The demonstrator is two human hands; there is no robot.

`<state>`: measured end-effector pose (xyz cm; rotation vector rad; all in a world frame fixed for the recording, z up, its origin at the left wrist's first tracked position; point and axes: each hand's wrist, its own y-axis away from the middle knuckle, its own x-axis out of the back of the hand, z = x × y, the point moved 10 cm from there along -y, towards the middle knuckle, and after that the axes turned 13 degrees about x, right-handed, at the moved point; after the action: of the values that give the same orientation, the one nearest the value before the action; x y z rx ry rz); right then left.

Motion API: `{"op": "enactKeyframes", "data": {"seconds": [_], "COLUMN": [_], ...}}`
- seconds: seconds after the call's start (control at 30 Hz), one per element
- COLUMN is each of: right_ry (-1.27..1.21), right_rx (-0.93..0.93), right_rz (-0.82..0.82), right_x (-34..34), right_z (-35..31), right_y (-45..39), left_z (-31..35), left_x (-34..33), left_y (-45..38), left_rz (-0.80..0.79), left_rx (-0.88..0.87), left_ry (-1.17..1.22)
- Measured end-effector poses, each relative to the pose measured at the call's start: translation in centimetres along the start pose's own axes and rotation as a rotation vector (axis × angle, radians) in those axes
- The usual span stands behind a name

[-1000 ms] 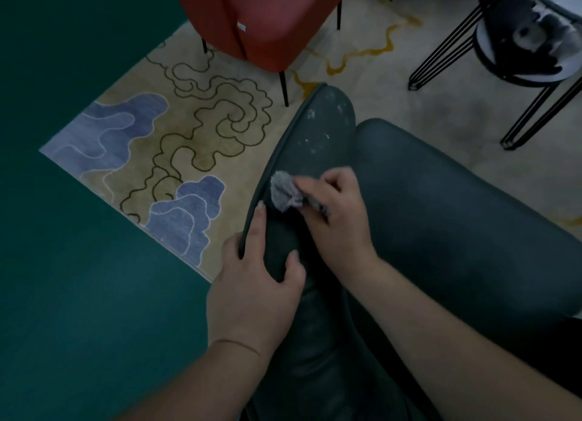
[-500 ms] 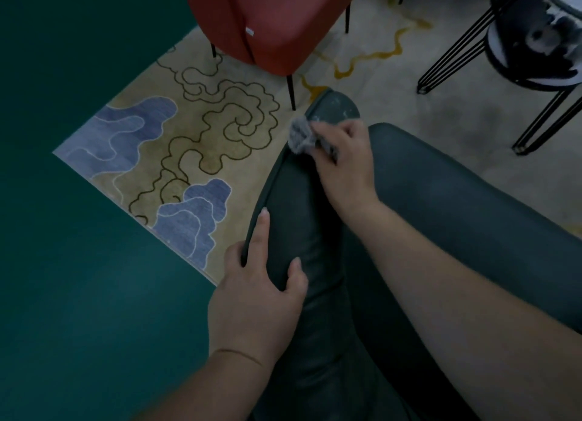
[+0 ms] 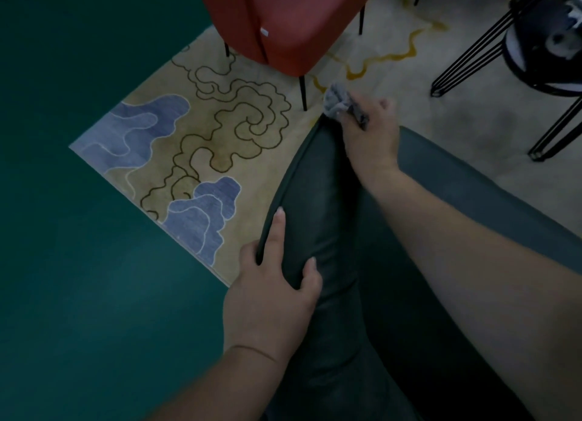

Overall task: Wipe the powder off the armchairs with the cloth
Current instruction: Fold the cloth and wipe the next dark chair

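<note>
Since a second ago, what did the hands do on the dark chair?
The right hand, still gripping the cloth, swept forward along the dark armchair arm to its tip; the white specks there are gone. The left hand stayed on the arm.

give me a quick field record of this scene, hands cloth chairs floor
left hand: rests on the dark armchair's arm, fingers over its edge
right hand: grips the grey cloth at the arm's far tip
dark armchair: arm shows no powder
red armchair: pale specks near its top
rug: patterned, under both chairs
</note>
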<state>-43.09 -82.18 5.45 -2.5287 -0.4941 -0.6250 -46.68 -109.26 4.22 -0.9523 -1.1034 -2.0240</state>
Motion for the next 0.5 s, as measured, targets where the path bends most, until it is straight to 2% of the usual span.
{"op": "enactKeyframes", "data": {"seconds": [0.1,0.2,0.27,0.33,0.4,0.5], "right_ry": [-0.035,0.009,0.084,0.105,0.023,-0.041], "right_rx": [-0.013,0.114,0.158,0.104,-0.029,-0.154], "right_rz": [0.032,-0.040,-0.099,-0.077,0.016,0.139], "right_x": [0.2,0.5,0.2,0.0,0.1,0.5], "right_z": [-0.4,-2.3,-2.1,-0.9,0.8,1.7], "right_y": [2.2,5.4,3.7,0.6,-1.3,1.2], "left_z": [0.0,0.2,0.0,0.1,0.1,0.0], "left_x": [-0.1,0.0,-0.1,-0.1,-0.1,-0.2], "left_y": [0.1,0.0,0.0,0.0,0.0,0.1], "left_rz": [-0.002,0.006,0.005,0.005,0.003,0.003], "left_rx": [0.001,-0.015,-0.019,-0.024,-0.025,-0.023], "left_ry": [-0.019,-0.029,-0.013,-0.009,-0.007,-0.019]}}
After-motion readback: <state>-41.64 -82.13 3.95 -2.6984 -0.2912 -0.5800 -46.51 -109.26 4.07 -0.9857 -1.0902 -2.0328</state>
